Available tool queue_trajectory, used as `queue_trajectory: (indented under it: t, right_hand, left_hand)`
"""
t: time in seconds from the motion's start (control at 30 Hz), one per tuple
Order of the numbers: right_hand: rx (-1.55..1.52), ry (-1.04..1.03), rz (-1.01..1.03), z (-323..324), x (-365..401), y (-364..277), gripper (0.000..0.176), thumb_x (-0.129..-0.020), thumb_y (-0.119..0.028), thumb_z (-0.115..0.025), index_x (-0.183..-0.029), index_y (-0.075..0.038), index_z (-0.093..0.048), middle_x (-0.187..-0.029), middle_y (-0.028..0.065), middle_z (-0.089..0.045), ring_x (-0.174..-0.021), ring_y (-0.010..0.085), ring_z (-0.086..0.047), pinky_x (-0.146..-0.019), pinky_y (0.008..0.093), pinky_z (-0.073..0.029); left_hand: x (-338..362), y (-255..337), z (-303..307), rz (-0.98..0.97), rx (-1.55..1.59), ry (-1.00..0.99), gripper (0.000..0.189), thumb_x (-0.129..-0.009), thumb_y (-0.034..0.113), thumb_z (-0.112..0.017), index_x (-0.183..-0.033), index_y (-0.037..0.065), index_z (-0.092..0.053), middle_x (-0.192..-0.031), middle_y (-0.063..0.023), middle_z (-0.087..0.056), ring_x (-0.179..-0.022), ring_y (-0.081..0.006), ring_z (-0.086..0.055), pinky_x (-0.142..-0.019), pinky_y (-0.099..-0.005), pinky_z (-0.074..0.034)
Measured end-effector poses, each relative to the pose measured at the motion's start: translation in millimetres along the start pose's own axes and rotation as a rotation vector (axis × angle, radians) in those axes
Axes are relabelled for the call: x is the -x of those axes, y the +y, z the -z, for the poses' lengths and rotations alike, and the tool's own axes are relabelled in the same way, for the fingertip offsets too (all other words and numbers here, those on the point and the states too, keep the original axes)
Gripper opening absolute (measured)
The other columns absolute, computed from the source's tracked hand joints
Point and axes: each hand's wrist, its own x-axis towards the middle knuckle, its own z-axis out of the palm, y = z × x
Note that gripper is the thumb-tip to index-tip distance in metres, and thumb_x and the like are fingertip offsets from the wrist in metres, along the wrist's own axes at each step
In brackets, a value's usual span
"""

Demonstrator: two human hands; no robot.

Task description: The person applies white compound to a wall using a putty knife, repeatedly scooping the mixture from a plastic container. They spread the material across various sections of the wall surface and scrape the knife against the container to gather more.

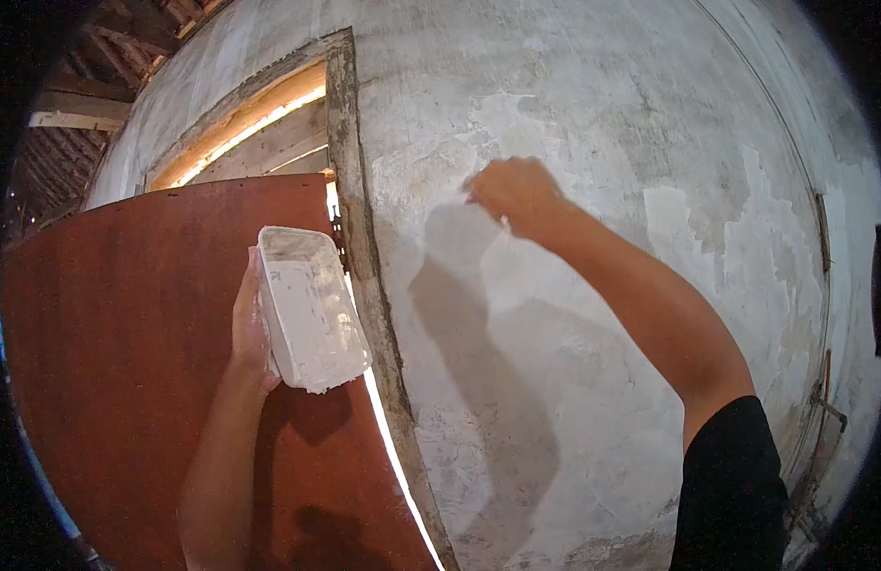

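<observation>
My left hand (251, 328) is wrapped around the side of a clear plastic tub (360, 354), held tilted in front of the reddish-brown door. White paste (302, 309) coats the inside of the tub. Up against the grey plastered wall (593, 381), my right hand (518, 195) is closed and slightly blurred. Whatever it grips is hidden behind the fingers. Paler patches of white coating (512, 124) lie on the wall around that hand. A small white smear shows near the right wrist.
The reddish-brown door (126, 314) fills the left, beside a rough frame post (350, 152). Light comes through the gap at the door's edge. Wooden roof beams (79, 114) are at upper left. A pipe with a tap (829, 409) runs down the right side.
</observation>
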Motion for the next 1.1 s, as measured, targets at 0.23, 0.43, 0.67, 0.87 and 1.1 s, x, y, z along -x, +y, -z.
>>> queue_trajectory:
  t: [0.23,0.43,0.67,0.87,1.1]
  right_hand:
    - [-0.019,-0.122,0.194,-89.8,70.9,-28.2,0.021,-0.088,-0.025,-0.056,-0.084,-0.007,-0.068,-0.081,0.0129,-0.067,-0.072,0.0285,-0.068,-0.060,0.0422,-0.054]
    - [-0.143,-0.397,0.293,-54.9,114.3,-68.3,0.011,-0.083,-0.013,-0.060,-0.085,-0.007,-0.069,-0.083,0.0122,-0.069,-0.078,0.0310,-0.068,-0.067,0.0433,-0.054]
    - [-0.034,-0.158,0.034,-17.9,52.8,-12.4,0.025,-0.091,-0.019,-0.052,-0.112,-0.015,-0.064,-0.096,0.0097,-0.068,-0.089,0.0301,-0.067,-0.073,0.0425,-0.054]
    - [-0.181,0.047,0.336,-43.2,23.8,-44.4,0.027,-0.088,-0.016,-0.053,-0.113,-0.012,-0.062,-0.101,0.0088,-0.066,-0.094,0.0273,-0.065,-0.084,0.0397,-0.052]
    - [-0.014,0.497,0.195,-81.4,-40.9,-77.9,0.016,-0.083,-0.012,-0.057,-0.097,-0.007,-0.063,-0.095,0.0091,-0.066,-0.089,0.0257,-0.067,-0.080,0.0372,-0.052]
  left_hand:
    - [4.9,-6.4,7.0,0.024,0.038,0.025,0.061,-0.096,0.058,-0.036,-0.125,0.006,-0.052,-0.108,-0.0119,-0.061,-0.092,-0.0229,-0.063,-0.079,-0.0395,-0.055]
    - [1.8,-10.2,2.7,0.015,0.024,0.046,0.061,-0.096,0.058,-0.037,-0.124,0.006,-0.053,-0.108,-0.0118,-0.061,-0.092,-0.0227,-0.063,-0.079,-0.0389,-0.055]
    - [-7.4,-5.9,-13.9,0.084,-0.003,0.019,0.063,-0.096,0.059,-0.035,-0.125,0.006,-0.052,-0.109,-0.0120,-0.060,-0.094,-0.0238,-0.063,-0.083,-0.0403,-0.054]
    - [-13.5,-21.8,-5.7,0.010,0.166,-0.035,0.066,-0.096,0.060,-0.032,-0.125,0.004,-0.052,-0.107,-0.0147,-0.062,-0.093,-0.0260,-0.065,-0.079,-0.0428,-0.056]
    - [-1.4,-36.8,5.6,0.058,0.026,0.031,0.072,-0.093,0.066,-0.032,-0.125,0.004,-0.050,-0.106,-0.0136,-0.059,-0.093,-0.0238,-0.063,-0.081,-0.0395,-0.055]
